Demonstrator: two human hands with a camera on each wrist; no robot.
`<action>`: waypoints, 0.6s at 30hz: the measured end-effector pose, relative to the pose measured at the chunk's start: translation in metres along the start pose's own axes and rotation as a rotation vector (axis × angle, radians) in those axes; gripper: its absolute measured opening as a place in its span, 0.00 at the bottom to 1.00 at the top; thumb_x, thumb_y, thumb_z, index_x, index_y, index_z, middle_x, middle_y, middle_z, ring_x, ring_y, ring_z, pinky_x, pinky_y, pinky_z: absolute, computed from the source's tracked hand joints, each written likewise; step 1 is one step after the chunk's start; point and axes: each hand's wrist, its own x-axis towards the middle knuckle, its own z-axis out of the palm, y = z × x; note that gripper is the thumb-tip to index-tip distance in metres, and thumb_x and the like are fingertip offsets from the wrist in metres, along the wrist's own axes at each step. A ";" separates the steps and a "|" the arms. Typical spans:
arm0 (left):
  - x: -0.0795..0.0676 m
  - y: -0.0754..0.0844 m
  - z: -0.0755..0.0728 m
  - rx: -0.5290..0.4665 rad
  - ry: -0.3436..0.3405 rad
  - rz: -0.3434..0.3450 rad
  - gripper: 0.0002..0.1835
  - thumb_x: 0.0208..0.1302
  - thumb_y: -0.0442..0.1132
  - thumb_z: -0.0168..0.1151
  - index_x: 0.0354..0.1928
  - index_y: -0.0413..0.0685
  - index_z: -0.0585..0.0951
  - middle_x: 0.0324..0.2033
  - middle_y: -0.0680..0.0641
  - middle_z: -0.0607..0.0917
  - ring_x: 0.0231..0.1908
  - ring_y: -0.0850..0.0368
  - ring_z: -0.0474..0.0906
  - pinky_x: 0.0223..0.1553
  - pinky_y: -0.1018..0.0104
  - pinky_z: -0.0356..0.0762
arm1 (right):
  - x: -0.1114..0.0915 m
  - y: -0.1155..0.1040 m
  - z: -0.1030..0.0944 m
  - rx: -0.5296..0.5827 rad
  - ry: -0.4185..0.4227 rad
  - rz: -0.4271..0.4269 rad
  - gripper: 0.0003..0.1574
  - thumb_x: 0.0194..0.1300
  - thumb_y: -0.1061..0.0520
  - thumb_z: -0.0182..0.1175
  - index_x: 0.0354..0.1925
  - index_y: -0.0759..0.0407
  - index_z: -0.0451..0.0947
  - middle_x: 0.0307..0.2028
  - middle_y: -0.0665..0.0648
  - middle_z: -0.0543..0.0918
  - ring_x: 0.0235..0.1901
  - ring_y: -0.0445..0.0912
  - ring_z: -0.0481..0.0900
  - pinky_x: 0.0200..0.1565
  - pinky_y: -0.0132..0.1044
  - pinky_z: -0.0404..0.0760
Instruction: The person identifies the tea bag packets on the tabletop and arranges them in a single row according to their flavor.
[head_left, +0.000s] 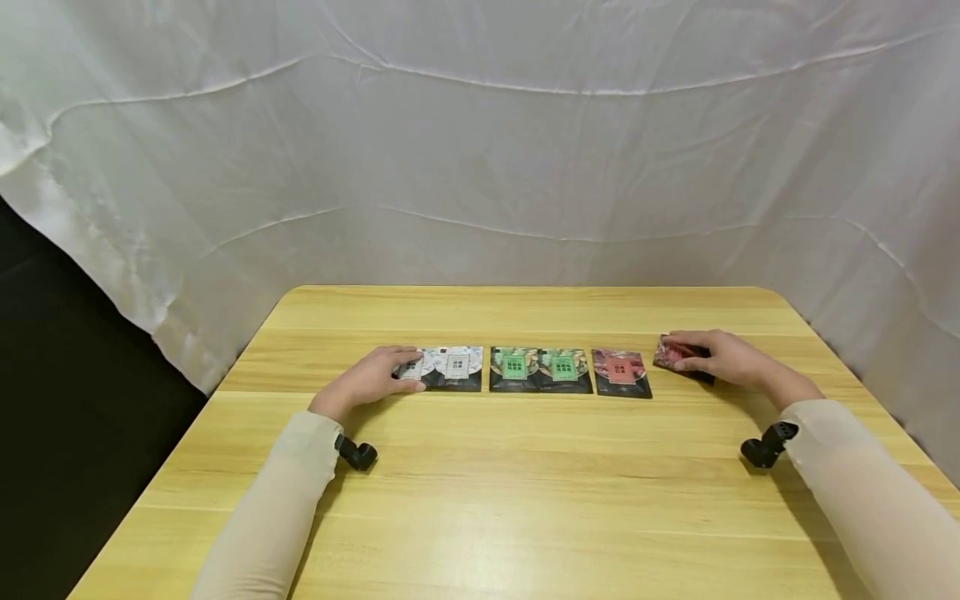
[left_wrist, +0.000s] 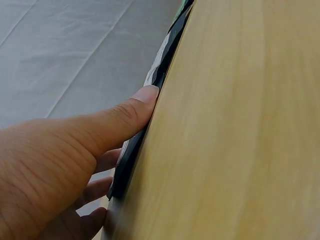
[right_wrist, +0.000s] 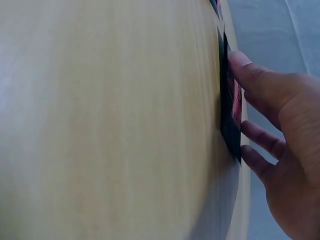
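In the head view my left hand (head_left: 369,380) rests on the leftmost white-and-black sachet (head_left: 412,370), partly covering it. Its thumb (left_wrist: 148,94) lies along the near edge in the left wrist view, with the other fingers at the left side. A second white-and-black sachet (head_left: 459,369) adjoins it. My right hand (head_left: 729,358) pinches a red-and-black sachet (right_wrist: 237,102), which sits slanted, its near edge tipped a little off the table. Left of that hand lies another red-and-black sachet (head_left: 622,372), a gap between the two.
Two green-and-black sachets (head_left: 514,369) lie side by side mid-row, between the white and red ones. The pale wooden table (head_left: 495,500) has rounded far corners. Behind it hangs a white cloth (head_left: 525,167). Small black cameras (head_left: 769,445) are strapped at both wrists.
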 end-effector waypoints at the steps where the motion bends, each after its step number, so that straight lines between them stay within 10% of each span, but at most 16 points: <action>1: 0.000 0.000 0.000 0.000 0.000 0.003 0.38 0.54 0.62 0.56 0.64 0.54 0.63 0.63 0.47 0.61 0.63 0.46 0.52 0.62 0.49 0.49 | 0.000 0.000 0.000 -0.002 0.002 -0.006 0.35 0.59 0.44 0.56 0.61 0.56 0.65 0.56 0.65 0.69 0.54 0.61 0.66 0.51 0.59 0.64; 18: 0.001 -0.002 0.002 0.008 0.006 0.015 0.38 0.54 0.61 0.56 0.64 0.53 0.62 0.63 0.46 0.61 0.63 0.45 0.52 0.62 0.48 0.49 | -0.002 -0.002 0.002 -0.111 0.020 0.062 0.37 0.56 0.36 0.55 0.57 0.55 0.70 0.53 0.63 0.71 0.53 0.60 0.66 0.50 0.59 0.65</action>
